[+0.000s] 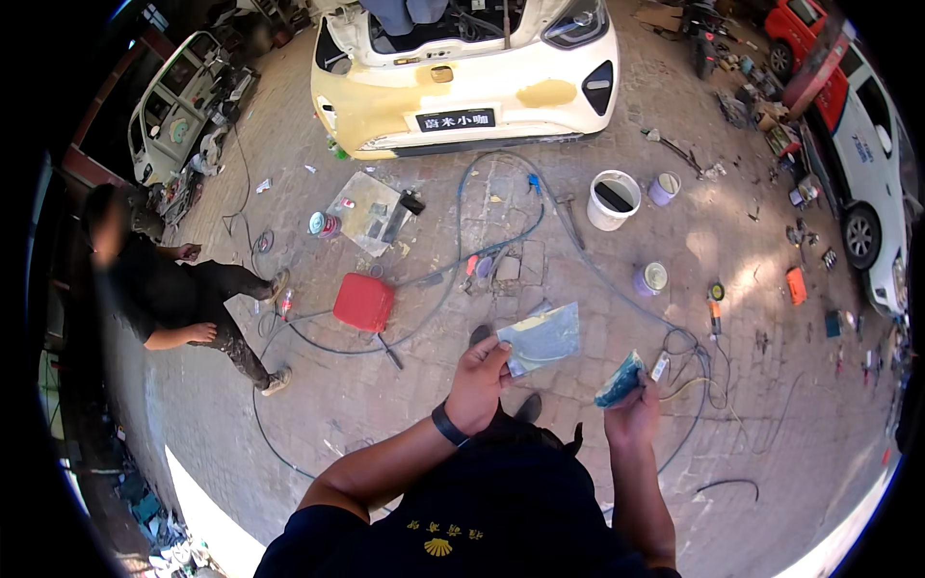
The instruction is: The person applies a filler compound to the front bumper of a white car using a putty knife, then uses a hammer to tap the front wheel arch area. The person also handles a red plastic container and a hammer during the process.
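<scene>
My left hand (479, 382) pinches a thin, flat, blue-grey square sheet (540, 337), smeared pale yellow along part of its edge, held out in front of my body. To its right, my right hand (631, 409) grips a teal piece (617, 378) crusted with pale residue; whether it is a pad or a spreader I cannot tell. The two held things are apart. Beyond them stands a cream car (462, 91) with yellowish patches on its bumper. A red squarish object (363, 302) lies on the paving left of my hands.
A person in dark clothes (183, 299) stands at the left. Hoses (607, 277), a white bucket (614, 217), small tins (651, 279), a board (371, 202) and scattered tools (795, 285) lie on the paving (530, 241). Other vehicles (862, 231) line both sides.
</scene>
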### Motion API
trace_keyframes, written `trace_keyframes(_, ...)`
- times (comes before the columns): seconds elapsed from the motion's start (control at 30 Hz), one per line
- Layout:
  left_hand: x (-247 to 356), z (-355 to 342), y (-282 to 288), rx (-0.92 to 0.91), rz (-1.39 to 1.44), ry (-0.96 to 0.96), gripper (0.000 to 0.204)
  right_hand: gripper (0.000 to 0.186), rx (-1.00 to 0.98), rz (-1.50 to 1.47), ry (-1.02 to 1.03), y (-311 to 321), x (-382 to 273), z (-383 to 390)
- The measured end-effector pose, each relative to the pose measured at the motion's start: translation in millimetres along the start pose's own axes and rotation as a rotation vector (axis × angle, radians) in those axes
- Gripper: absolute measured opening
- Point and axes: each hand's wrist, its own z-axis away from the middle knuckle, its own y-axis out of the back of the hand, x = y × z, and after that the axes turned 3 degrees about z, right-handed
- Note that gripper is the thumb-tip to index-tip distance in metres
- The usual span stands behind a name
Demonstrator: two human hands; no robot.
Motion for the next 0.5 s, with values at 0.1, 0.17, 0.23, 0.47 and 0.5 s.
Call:
trace_keyframes(0.1, -14.8, 4.3, -23.8, -0.03, -0.201, -0.166, 0.029, 0.024, 0.052, 0.063, 0.021, -4.3, -17.8, 7.9)
trace_keyframes(0.17, -25.0, 9.9, -34.3, -0.097, -0.349, -0.225, 0.029, 0.023, 0.048, 0.106, 0.061, -2.4, -22.2, 18.1)
trace_keyframes(0.23, -28.5, 11.8, -43.1, -0.147, -0.46, -0.254, 0.027, 0.021, 0.04, 0.094, 0.102, -2.1, -20.8, 24.2)
trace_keyframes(0.47, -13.8, 33.4, -66.5, -0.35, -0.761, -0.276, 0.026, 0.021, 0.113, 0.048, 0.211, -14.5, -13.6, 33.4)
trace_keyframes(0.5, -10.7, 32.2, -69.2, -0.36, -0.771, -0.287, 0.027, 0.022, 0.108, 0.041, 0.218, -18.5, -13.3, 31.9)
